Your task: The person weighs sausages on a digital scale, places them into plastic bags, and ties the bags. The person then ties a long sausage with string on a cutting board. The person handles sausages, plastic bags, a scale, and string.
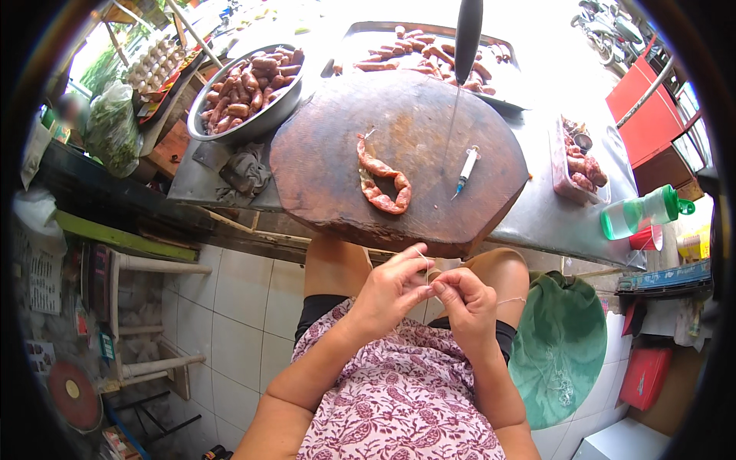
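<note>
A thin white string [428, 270] runs between my two hands, just off the near edge of the chopping board [322, 153]. My left hand [389, 297] pinches it between thumb and fingers, with a strand over a raised fingertip. Closed at the fingertips on the same string, my right hand [469, 300] almost touches the left thumb; a loose end trails off to its right. On the round wooden board lies a curved raw sausage [393, 201]. A syringe [466, 170] with a blue tip rests right of it. Behind stands a knife [468, 42], handle up, its thin blade reaching down to the board.
A steel bowl [287, 103] of sausages sits at the far left, a tray [515, 61] of more behind the board. At right are a plastic tub [563, 172] of meat and a green bottle [640, 215]. Green cloth [560, 337] lies below by my right knee.
</note>
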Motion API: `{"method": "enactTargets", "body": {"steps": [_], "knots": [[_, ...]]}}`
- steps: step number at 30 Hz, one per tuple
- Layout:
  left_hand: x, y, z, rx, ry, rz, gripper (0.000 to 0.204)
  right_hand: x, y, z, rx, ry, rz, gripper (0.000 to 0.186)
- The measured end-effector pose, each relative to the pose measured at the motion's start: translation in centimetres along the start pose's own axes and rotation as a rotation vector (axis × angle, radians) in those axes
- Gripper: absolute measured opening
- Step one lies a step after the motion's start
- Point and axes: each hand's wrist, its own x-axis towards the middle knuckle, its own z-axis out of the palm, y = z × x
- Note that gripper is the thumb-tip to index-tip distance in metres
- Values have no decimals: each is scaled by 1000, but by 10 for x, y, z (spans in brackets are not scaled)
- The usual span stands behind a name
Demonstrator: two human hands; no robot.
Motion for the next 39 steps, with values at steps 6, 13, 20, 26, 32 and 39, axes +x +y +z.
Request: {"method": "enactTargets", "body": {"steps": [6, 13, 20, 26, 32, 39], "knots": [[-1, 6, 4, 341, -5, 202, 24, -2, 0, 6, -72, -13, -78, 4], [-1, 12, 7, 245, 182, 282, 17, -2, 2, 3, 99, 104, 67, 5], [-2, 5, 0, 130, 77, 112, 6, 0, 1, 3, -85, -16, 59, 7], [-1, -9, -7, -849, -88, -308, 6, -4, -7, 5, -300, -7, -98, 14], [-6, -7, 2, -807, -77, -271, 9, -2, 0, 5, -430, 68, -496, 12], [-11, 19, 9, 90, 276, 342, 49, 0, 10, 9, -361, 57, -93, 10]]}}
